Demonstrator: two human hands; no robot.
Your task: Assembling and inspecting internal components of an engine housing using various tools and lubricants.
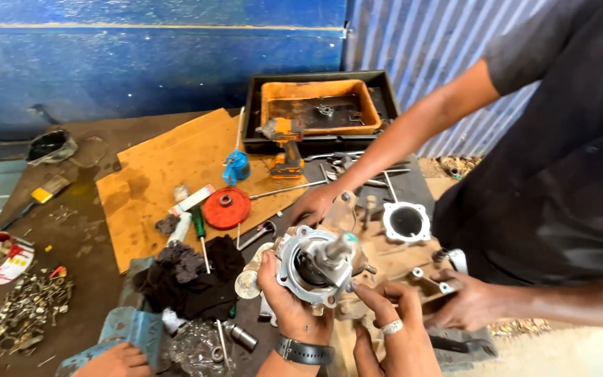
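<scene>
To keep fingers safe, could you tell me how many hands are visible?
5: left hand and right hand on the metal housing, co-worker's far hand behind it, co-worker's near hand right of it, fifth hand at bottom-left edge. Others may be hidden.

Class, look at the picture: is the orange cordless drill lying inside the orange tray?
No, the orange cordless drill stands on the bench in front of the orange tray, outside it.

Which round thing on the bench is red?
The flat red disc, lying on the brown board beside the green-handled screwdriver. The round ring further right is white metal, and the housing in the hands is grey.
</scene>
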